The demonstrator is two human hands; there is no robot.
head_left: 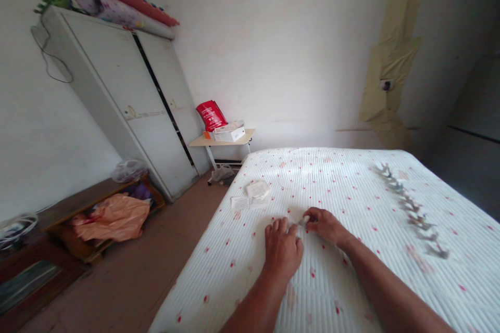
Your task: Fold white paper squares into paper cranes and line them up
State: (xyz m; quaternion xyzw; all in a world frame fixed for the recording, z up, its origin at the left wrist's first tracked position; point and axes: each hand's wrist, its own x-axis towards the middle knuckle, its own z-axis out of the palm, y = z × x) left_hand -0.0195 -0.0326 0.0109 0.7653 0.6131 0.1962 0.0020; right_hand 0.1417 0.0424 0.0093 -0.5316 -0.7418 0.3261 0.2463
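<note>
Both my hands rest on a white ribbed mattress (332,270) with small red flecks. My right hand (324,226) pinches a small pale object (301,221) between its fingertips; the object is too small to identify. My left hand (283,250) lies just beside it, fingers spread on the mattress. Up and left of my hands lie several white paper packets (252,196). A long row of small grey-brown pieces (410,208) runs along the mattress's right side, slightly blurred.
A white wardrobe (128,109) stands at the far left, with rolled mats on top. A small table (221,140) holds a red bag and a white box. A low wooden shelf (86,208) holds an orange bag. Brown floor (156,250) lies left of the mattress.
</note>
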